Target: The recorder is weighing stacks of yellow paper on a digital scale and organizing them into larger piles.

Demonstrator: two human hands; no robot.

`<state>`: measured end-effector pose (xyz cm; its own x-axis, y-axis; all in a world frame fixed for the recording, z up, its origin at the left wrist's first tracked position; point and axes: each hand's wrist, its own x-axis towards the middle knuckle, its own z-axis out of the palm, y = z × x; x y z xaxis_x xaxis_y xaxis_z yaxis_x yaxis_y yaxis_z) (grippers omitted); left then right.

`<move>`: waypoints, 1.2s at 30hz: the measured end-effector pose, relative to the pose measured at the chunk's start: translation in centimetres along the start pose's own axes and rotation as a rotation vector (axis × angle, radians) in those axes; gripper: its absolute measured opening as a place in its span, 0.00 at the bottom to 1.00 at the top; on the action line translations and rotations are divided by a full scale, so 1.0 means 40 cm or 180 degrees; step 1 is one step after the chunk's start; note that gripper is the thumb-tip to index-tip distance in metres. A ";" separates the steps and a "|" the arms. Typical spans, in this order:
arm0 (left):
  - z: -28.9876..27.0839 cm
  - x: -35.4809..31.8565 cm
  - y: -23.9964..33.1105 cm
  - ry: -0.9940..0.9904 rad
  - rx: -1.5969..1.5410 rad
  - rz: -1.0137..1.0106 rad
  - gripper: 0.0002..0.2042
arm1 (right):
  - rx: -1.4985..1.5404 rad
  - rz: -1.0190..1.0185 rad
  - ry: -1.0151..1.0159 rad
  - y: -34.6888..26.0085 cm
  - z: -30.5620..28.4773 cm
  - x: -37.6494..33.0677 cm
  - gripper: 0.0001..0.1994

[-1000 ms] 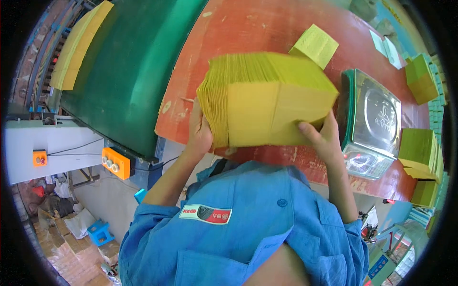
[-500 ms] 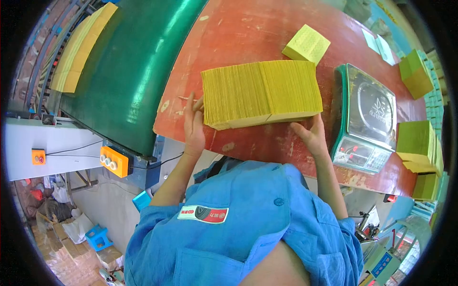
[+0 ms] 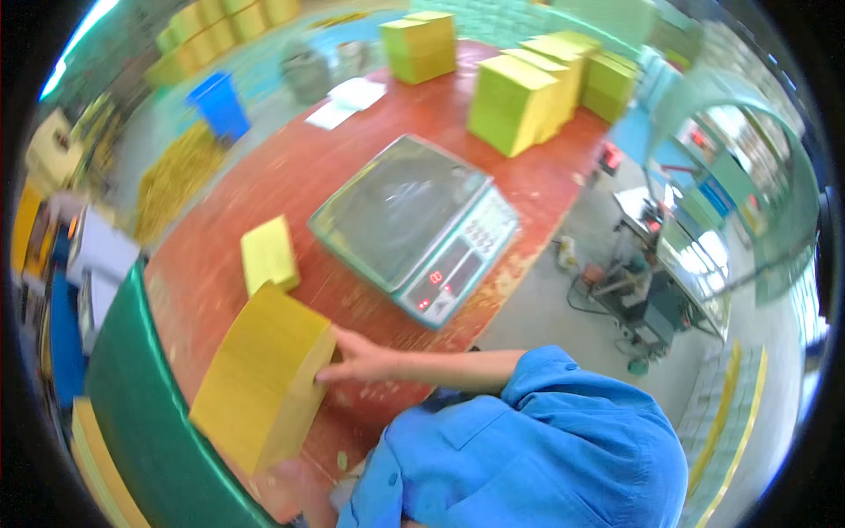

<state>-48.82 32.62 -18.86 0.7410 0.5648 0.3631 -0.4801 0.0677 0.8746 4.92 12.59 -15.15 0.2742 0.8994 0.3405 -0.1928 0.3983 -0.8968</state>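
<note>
A long stack of yellow paper sheets (image 3: 264, 374) stands on edge at the lower left of the red table (image 3: 370, 123), near the green belt. My right hand (image 3: 356, 356) is pressed against its right end, with the thumb on the near side and the fingers behind. At the stack's other end, low in the picture, is my left hand (image 3: 290, 488), smeared by motion, its fingers unclear. A small yellow paper stack (image 3: 269, 253) lies just beyond the long one. To the right of both is a digital weighing scale (image 3: 400, 216) with a bare flat top and a lit red display.
The green belt (image 3: 132, 387) runs along the table's left edge. Tall yellow paper blocks (image 3: 510, 101) and another block (image 3: 418, 48) stand at the table's far end, near white sheets (image 3: 348, 101). A blue bin (image 3: 220, 106) is on the floor beyond.
The view has swung to the right, so the scale now sits mid-picture and the long stack lower left. Both hands are still at the stack's ends.
</note>
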 end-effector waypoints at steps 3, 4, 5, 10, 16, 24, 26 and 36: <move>0.032 0.245 -0.034 -0.0330 -0.0325 -0.0167 0.23 | 0.0176 -0.0224 0.0451 -0.152 -0.064 -0.044 0.40; 0.087 0.308 -0.030 -0.0385 -0.0401 -0.0233 0.22 | 0.0034 -0.0335 0.0617 -0.196 -0.091 -0.073 0.39; 0.155 0.365 -0.012 -0.0420 -0.0441 -0.0293 0.22 | 0.0022 -0.0398 0.0669 -0.240 -0.109 -0.095 0.39; 0.863 0.704 0.014 -0.0444 -0.0611 -0.0588 0.21 | -0.0301 -0.0736 0.1568 -0.428 -0.269 -0.198 0.35; 1.485 0.985 -0.094 -0.0831 0.1516 -0.1072 0.22 | 0.0255 -0.0462 0.2254 -0.592 -0.584 -0.454 0.35; 1.726 1.057 -0.530 -0.1619 0.0928 -0.2663 0.33 | 0.1077 0.0921 0.2236 -0.646 -0.954 -0.705 0.34; 1.766 1.068 -0.628 -0.0970 0.0030 -0.3504 0.35 | 0.0921 0.1107 0.2284 -0.656 -1.046 -0.746 0.33; 2.086 1.199 -0.864 -0.1021 -0.0927 -0.3679 0.28 | 0.0495 0.1622 0.2756 -0.749 -1.438 -0.764 0.26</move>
<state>42.49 -11.26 -4.87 0.8616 -0.1729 -0.4773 0.4771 0.5970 0.6449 56.49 -37.21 -14.93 0.7014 0.5536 -0.4489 -0.5807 0.0786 -0.8103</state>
